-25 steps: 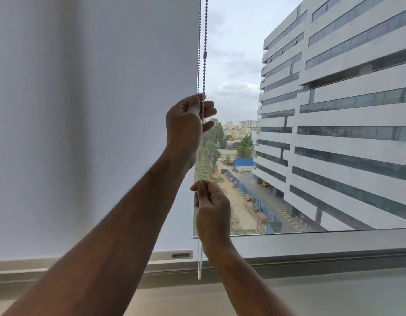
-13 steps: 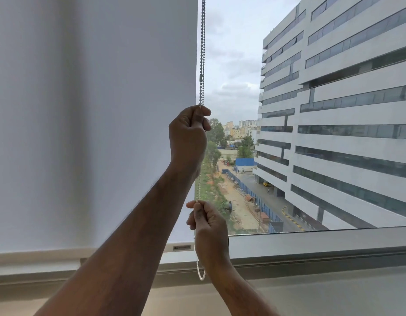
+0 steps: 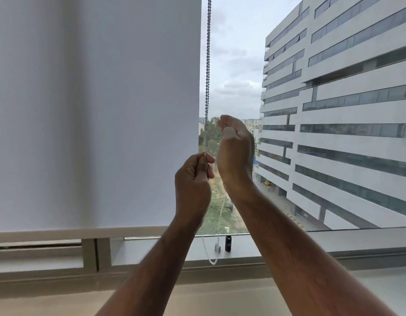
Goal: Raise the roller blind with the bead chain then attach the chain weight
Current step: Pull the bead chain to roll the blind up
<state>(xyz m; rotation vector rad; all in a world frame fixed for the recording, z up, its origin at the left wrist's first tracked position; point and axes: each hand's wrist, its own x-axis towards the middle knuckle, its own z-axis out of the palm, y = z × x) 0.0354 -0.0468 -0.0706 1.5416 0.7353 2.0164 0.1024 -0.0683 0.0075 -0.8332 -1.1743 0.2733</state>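
Left grip: my left hand [image 3: 193,185] pinches the grey bead chain [image 3: 207,65], now lower than a second ago.
Right grip: my right hand [image 3: 236,153] is curled at its 1 o'clock; whether it clasps chain, I cannot tell.
Change: the white roller blind's [image 3: 94,110] hem has climbed slightly.
Meaning: raising barely begun.
Weight: small black cylindrical weight [image 3: 228,243] waits on the grey sill [image 3: 151,249], 6 o'clock.

You have two bare hands up: left hand [image 3: 193,181], right hand [image 3: 236,151]. One white fabric roller blind [image 3: 94,110] at 9 o'clock, one grey bead chain [image 3: 207,65] at 12, one small black cylindrical weight [image 3: 228,243] and one small silver clip [image 3: 217,248] at 6.
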